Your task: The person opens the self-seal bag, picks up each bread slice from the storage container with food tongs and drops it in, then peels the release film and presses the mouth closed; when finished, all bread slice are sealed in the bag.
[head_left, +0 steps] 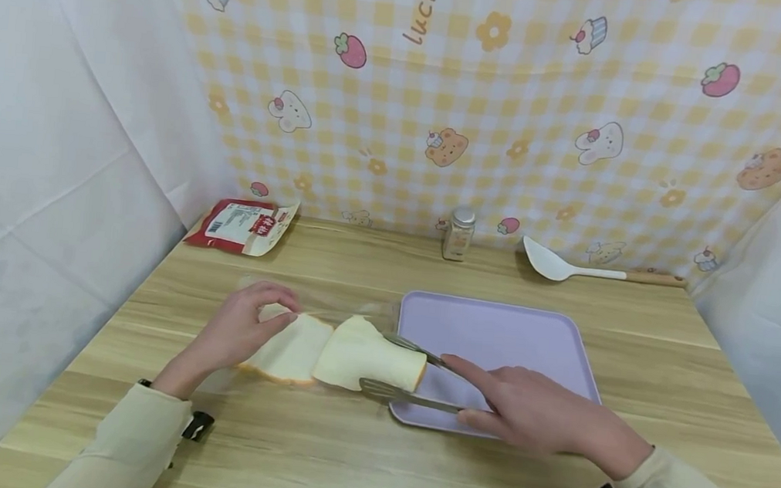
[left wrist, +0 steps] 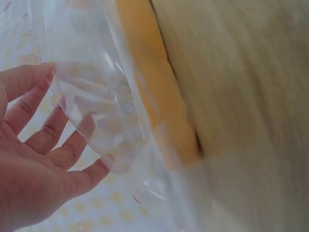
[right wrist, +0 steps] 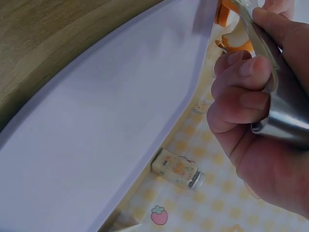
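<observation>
My left hand point(head_left: 236, 331) pinches the edge of a clear plastic bag point(left wrist: 99, 106) between thumb and forefinger, the other fingers spread behind the film. One white bread slice point(head_left: 290, 351) with an orange-brown crust lies in the bag beside that hand. My right hand point(head_left: 536, 408) grips metal tongs point(head_left: 422, 401), its fingers curled round their handle in the right wrist view. Between the tong tips is a second bread slice point(head_left: 369, 358), bent over, overlapping the first slice at its left. Its right end reaches the left rim of the lilac tray point(head_left: 488, 322).
Along the back of the wooden table stand a red and white packet point(head_left: 239, 223), a small seasoning jar point(head_left: 459, 234) and a white spatula point(head_left: 556, 266) with a wooden handle. A yellow checked cloth point(head_left: 484, 128) hangs behind them.
</observation>
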`<state>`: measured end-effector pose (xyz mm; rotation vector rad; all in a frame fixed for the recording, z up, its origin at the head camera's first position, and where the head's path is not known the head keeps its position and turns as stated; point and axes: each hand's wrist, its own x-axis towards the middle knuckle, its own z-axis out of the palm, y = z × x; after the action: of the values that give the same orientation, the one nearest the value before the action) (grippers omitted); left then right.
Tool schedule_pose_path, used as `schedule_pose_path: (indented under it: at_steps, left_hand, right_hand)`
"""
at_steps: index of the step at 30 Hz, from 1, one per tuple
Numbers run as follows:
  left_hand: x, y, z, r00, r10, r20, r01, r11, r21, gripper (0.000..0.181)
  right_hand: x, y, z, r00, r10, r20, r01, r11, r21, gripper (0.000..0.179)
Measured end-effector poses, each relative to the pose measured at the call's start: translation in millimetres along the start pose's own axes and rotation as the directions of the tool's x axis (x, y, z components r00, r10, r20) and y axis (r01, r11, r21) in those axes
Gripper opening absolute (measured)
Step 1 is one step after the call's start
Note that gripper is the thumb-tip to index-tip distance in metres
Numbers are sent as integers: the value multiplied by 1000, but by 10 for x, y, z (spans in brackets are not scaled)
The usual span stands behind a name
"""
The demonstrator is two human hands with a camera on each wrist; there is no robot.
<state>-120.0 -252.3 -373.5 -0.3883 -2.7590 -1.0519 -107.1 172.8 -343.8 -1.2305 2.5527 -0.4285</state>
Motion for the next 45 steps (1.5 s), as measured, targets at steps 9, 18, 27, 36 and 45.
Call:
schedule_pose_path:
  at_steps: [9,18,27,36,45]
  left_hand:
    - [3,-8,13,1000,-7,1,7,1000,10,8]
    - [4,-15,5,1000,-12,3,12,1000,14,8]
    - [-11,-7,-9,1000,0,-10,0,1000,8,10]
    - [-27,-6,-25,1000,10,-5,-10,1000,22,10]
    - [-34,-2,-53,1000,17,-17,-17,1000,20,11]
  right_hand:
    - [187,-1,17,999,-21,26,21,1000,12,67]
    - [366,-73,15,998,-28,62,27,999,21,68]
    - [510,-49,60,995,-55,81,51,997,51,69]
    - [711,-76,106,994,-75,83,69,995,74,71]
    - [774,-55,140,994,-69,85,55,986,158,74]
